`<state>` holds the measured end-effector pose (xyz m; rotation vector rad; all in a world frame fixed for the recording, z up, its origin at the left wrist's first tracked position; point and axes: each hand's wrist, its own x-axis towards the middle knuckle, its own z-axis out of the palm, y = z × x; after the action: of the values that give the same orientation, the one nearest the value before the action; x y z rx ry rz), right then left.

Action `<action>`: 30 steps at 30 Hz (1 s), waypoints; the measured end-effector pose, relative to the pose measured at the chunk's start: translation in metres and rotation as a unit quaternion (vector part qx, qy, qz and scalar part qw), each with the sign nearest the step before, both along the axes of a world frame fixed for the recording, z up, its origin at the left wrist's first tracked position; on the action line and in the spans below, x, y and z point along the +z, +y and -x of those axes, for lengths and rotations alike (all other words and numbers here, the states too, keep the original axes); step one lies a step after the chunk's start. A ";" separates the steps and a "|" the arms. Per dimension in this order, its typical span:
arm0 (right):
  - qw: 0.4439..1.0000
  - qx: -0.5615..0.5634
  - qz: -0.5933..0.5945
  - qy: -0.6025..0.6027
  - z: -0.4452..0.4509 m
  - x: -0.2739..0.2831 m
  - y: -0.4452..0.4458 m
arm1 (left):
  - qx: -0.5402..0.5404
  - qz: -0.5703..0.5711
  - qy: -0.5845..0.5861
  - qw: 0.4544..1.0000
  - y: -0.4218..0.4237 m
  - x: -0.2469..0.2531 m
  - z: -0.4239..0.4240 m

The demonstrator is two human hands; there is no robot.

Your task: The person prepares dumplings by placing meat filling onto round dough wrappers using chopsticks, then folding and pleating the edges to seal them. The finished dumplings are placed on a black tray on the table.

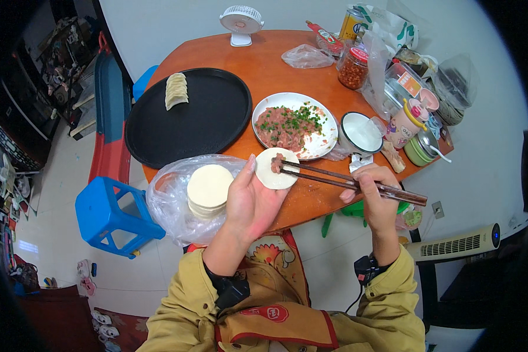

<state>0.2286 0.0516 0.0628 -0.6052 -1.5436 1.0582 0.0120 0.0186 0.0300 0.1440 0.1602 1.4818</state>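
A round dumpling wrapper (268, 179) lies on the fingers of my left hand (256, 198). My right hand (375, 191) grips a pair of dark chopsticks (334, 179), whose tips touch a small lump of minced meat (278, 163) on the wrapper. Just behind is a white plate (330, 143) of minced meat with chopped green onion (286, 125). Left of my left hand, a stack of wrappers (209, 187) sits on a clear plastic bag (165, 215). A row of several folded dumplings (176, 91) rests near the back left of a round black tray (189, 123).
A white enamel bowl (361, 132) stands right of the plate. Behind it are a red-lidded jar (353, 69), plastic bags, a pink cup (402, 125) and green bowls (418, 149). A white fan (241, 22) stands at the back edge, and a blue stool (110, 211) on the floor at left.
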 end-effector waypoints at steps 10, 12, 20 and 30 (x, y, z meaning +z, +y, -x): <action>0.999 -0.042 0.013 0.011 0.003 0.010 -0.028 | 0.025 0.055 -0.025 0.998 0.001 -0.003 -0.005; 0.999 -0.045 -0.002 0.005 0.002 0.013 -0.031 | 0.021 0.058 -0.032 0.998 0.001 -0.002 -0.004; 0.998 -0.047 -0.034 -0.028 0.010 0.017 -0.036 | 0.010 0.016 -0.034 0.999 0.003 -0.010 -0.004; 0.999 -0.034 0.012 0.010 0.000 0.024 -0.036 | 0.030 0.073 -0.003 0.997 0.003 -0.004 -0.004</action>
<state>0.2290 0.0153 0.0870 -0.6570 -1.4849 1.0299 0.0156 0.0216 0.0260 0.0161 0.2684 1.5251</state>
